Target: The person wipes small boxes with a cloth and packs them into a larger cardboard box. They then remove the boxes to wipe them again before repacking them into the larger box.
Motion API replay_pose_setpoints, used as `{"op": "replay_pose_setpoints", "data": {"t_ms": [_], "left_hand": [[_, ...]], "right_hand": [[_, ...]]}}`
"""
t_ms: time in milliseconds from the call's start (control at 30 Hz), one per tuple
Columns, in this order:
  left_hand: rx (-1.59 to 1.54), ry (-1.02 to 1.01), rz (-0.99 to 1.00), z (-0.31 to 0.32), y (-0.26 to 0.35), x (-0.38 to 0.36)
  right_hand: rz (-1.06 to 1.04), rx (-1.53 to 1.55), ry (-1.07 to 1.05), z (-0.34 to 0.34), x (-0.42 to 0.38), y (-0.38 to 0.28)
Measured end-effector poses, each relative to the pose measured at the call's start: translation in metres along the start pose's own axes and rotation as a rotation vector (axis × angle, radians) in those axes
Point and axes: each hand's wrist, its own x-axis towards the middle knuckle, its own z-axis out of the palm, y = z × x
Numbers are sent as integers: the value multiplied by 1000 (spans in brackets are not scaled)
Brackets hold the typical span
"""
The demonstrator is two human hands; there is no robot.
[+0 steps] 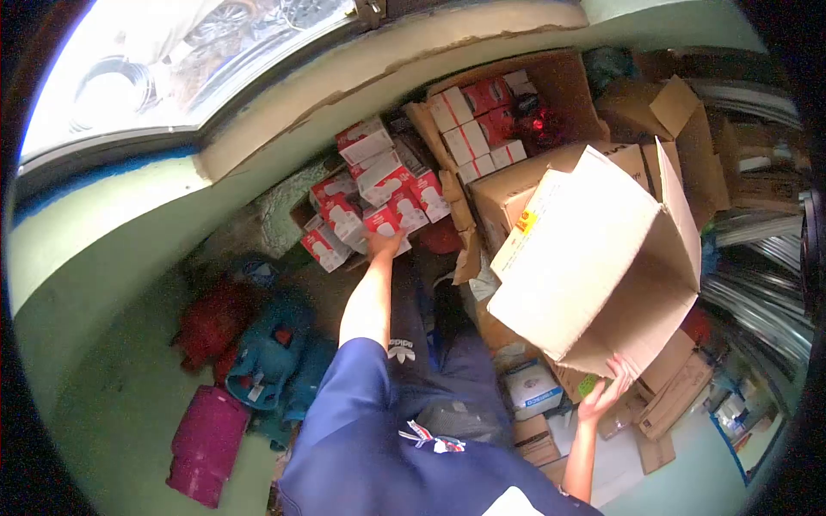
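Observation:
My left hand (385, 245) is on a small red-and-white light bulb box (381, 222) at the near edge of a stack, its fingers closed around the lower end. More boxes of the same kind (344, 222) are piled about it, some lying at an angle. On the other side, my right hand (609, 389) grips the lower edge of a large cardboard box (581, 249). This box is tipped, its open side facing down and right, and its inside looks bare. A green label (588, 384) shows near my right fingers.
An open carton (559, 77) of red and white boxes stands by the wall. Gas cylinders, teal (271, 348), red (215, 318) and magenta (206, 443), stand at left. At right are metallic lengths (757, 292), flattened cardboard (675, 396) and a white-and-blue box (533, 389).

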Motion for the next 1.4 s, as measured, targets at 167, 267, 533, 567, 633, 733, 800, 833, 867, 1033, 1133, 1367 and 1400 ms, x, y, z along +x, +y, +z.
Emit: {"op": "replay_pose_setpoints", "data": {"t_ms": [167,267,533,567,633,733,800,833,867,1033,1133,1367,1400], "left_hand": [[128,42,66,-20,16,-42],[125,78,167,-42,8,-85],[-123,179,811,-145,-17,-251],[-137,215,914,-155,-19,-268],[-201,302,1106,-173,-15,-303],[-253,382,1289,-211,5,-380],[-246,325,1405,-230,17,-420],[-201,314,1523,-241,28,-445],[-156,301,1639,-251,40,-472],[265,-104,1739,-260,78,-597],[371,-286,1779,-227,94,-624],[38,-72,1607,-169,114,-589],[39,-72,1605,-161,112,-572]], "right_hand": [[38,-3,-68,-5,1,-1],[26,6,-93,-9,3,-6],[-20,181,-105,-29,8,-12],[-31,183,-94,-30,6,-8],[-17,257,-103,-37,5,-5],[-24,418,-129,-53,7,-10],[-105,656,-79,-68,15,-18],[-145,743,-100,-80,19,-22],[-130,806,-162,-100,23,-31],[-689,728,-39,-183,53,-46],[-776,581,-83,-181,50,-28],[-15,904,248,-118,98,29],[70,874,316,-95,111,37]]}}
